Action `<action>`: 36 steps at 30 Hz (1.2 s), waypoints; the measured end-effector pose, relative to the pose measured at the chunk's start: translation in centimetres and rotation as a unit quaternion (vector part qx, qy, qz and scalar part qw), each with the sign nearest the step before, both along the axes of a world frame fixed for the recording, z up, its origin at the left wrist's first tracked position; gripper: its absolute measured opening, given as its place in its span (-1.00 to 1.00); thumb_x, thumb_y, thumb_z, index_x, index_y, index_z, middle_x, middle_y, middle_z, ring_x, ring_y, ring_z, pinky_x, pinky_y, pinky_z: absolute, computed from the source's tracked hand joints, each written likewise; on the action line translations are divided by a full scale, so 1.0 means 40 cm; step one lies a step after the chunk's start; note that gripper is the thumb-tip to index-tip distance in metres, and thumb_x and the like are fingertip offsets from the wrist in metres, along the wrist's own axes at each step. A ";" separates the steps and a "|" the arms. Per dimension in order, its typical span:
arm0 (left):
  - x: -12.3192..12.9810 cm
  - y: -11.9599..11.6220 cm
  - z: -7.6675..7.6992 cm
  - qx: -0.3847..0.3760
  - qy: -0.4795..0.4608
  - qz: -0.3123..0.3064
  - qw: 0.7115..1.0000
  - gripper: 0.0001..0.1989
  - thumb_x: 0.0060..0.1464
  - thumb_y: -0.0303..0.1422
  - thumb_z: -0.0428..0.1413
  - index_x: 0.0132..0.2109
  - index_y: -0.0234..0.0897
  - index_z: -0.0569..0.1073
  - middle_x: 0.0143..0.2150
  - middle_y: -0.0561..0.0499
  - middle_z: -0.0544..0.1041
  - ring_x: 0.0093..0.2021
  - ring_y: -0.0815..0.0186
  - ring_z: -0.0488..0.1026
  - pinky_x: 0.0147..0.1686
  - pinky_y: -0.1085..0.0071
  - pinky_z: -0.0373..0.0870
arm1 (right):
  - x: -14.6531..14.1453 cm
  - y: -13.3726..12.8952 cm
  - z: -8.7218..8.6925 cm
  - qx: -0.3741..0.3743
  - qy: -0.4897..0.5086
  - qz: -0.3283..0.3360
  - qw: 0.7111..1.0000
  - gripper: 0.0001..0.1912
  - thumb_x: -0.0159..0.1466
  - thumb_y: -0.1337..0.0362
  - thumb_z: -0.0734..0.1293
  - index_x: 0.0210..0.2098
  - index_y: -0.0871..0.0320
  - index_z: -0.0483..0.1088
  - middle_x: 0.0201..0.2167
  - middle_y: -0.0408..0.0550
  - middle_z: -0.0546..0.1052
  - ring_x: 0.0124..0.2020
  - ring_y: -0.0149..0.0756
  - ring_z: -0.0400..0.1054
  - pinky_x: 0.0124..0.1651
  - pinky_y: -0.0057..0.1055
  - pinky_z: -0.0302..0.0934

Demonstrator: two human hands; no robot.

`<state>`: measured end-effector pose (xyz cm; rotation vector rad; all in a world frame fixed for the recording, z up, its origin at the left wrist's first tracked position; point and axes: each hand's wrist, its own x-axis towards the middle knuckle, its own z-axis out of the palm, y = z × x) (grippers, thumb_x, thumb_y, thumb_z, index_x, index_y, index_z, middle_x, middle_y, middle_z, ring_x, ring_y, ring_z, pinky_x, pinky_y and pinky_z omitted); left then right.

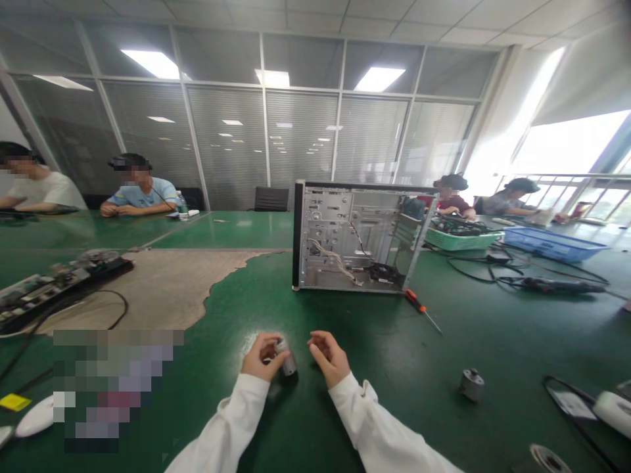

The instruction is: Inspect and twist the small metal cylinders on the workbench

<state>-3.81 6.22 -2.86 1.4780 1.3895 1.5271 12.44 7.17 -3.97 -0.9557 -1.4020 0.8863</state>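
Observation:
My left hand [261, 357] is shut on a small silver metal cylinder [286, 360], possibly a small motor, whose lower end is near the green mat [394, 355]. My right hand [328, 358] is close beside it, its fingers curled together around nothing visible. Ahead of both hands stands an open computer case [359, 236], showing its bare metal interior and some wiring. An orange-handled screwdriver [417, 302] lies by the case's right corner. A similar metal cylinder [472, 385] stands to the right of my hands.
Circuit boards [59, 282] lie on a torn beige sheet [158, 289] at left. A green tray [461, 240], blue basket [552, 243] and black cables [493, 269] sit at right. Several seated people [140, 187] work across the table. A pixelated patch [113, 387] hides the lower left.

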 end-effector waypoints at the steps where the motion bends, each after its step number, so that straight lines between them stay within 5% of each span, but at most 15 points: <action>1: -0.002 0.005 -0.005 -0.018 -0.064 -0.011 0.998 -0.62 -0.37 -0.27 0.20 -0.33 -0.28 0.30 -0.48 0.04 0.45 -0.49 0.37 0.39 -0.45 0.46 0.31 | 0.001 -0.005 0.006 0.004 -0.010 0.009 1.000 -0.72 0.08 0.16 0.21 -0.25 0.17 0.24 -0.44 -0.07 0.42 -0.41 -0.37 0.31 -0.38 -0.45 0.21; 8: -0.007 0.009 0.009 -0.161 -0.364 -0.085 0.913 -0.52 -0.44 -0.23 0.25 -0.31 -0.26 0.27 -0.51 0.02 0.49 -0.48 0.26 0.45 -0.49 0.38 0.34 | 0.003 -0.050 0.055 0.097 -0.115 0.115 0.982 -0.56 -0.03 0.37 0.26 -0.12 0.12 0.16 -0.35 -0.09 0.40 -0.44 -0.41 0.28 -0.41 -0.46 0.20; 17: 0.017 -0.007 0.025 -0.260 -0.420 -0.173 0.852 -0.67 -0.25 -0.29 0.19 -0.34 -0.29 0.24 -0.49 -0.02 0.51 -0.44 0.30 0.47 -0.48 0.47 0.31 | -0.008 -0.070 0.075 0.208 -0.156 0.093 0.961 -0.39 -0.06 0.41 0.27 -0.01 0.14 0.07 -0.11 0.07 0.28 -0.26 -0.29 0.26 -0.37 -0.42 0.23; 21: 0.041 -0.018 0.034 -0.298 -0.400 -0.174 0.849 -0.68 -0.24 -0.28 0.19 -0.37 -0.28 0.21 -0.51 0.00 0.50 -0.51 0.32 0.46 -0.53 0.49 0.31 | -0.006 -0.079 0.084 0.253 -0.181 0.055 0.949 -0.46 -0.01 0.40 0.24 -0.02 0.14 0.10 -0.13 0.06 0.31 -0.16 -0.21 0.22 -0.26 -0.32 0.21; 30: 0.051 -0.020 0.043 -0.339 -0.375 -0.151 0.849 -0.74 -0.11 -0.22 0.08 -0.40 -0.33 0.25 -0.59 0.01 0.46 -0.61 0.36 0.43 -0.54 0.46 0.32 | -0.008 -0.066 0.062 0.189 -0.120 -0.007 0.975 -0.46 -0.06 0.41 0.26 -0.06 0.13 0.10 -0.26 -0.02 0.38 -0.33 -0.32 0.28 -0.37 -0.41 0.21; 36: 0.042 -0.023 0.018 -0.289 -0.361 -0.204 0.863 -0.69 -0.16 -0.26 0.13 -0.27 -0.36 0.32 -0.30 -0.16 0.48 -0.28 0.18 0.45 -0.36 0.37 0.34 | -0.011 -0.020 0.042 0.063 0.026 -0.077 0.995 -0.54 -0.03 0.30 0.30 -0.13 0.16 0.13 -0.34 -0.05 0.36 -0.39 -0.37 0.29 -0.42 -0.46 0.21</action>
